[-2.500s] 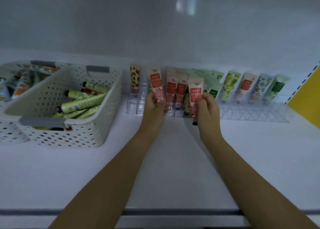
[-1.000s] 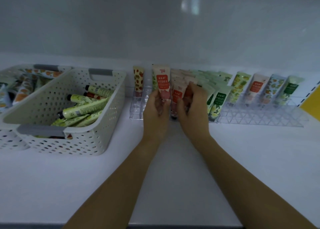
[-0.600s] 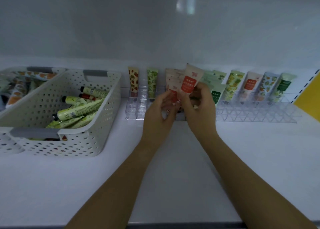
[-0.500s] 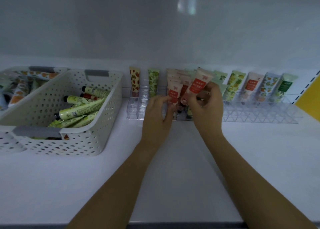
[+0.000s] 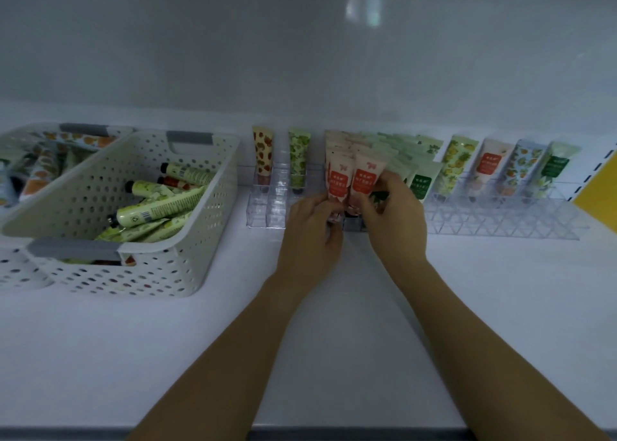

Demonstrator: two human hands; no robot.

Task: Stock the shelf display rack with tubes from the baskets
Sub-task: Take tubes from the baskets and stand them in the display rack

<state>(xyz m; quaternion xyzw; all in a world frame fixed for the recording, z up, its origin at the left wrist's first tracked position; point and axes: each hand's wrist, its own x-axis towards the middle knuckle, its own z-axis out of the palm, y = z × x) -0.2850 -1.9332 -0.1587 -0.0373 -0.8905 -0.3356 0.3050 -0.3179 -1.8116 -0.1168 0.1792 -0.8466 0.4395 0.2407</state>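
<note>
White shelf (image 5: 344,340), pale back wall. Left grip (image 5: 314,230): fingers curled, pinching the lower end of the left pink tube (image 5: 338,182), which has a red label. Right grip (image 5: 397,220): fingers closed round the right pink tube (image 5: 364,180), same label. Both tubes upright, side by side, touching, at the front of the clear rack (image 5: 500,227); fingers hide whether the caps are seated. Behind the grips: more pink tubes in file. Just right of the right grip: dark-green-label tube (image 5: 422,183); further right, four patterned tubes in the back row. Left of the left grip: green-print tube (image 5: 298,160), then strawberry-print tube (image 5: 262,157). Well left: white perforated basket (image 5: 200,240) holding green tubes (image 5: 150,210); second basket (image 5: 20,270) beyond.
</note>
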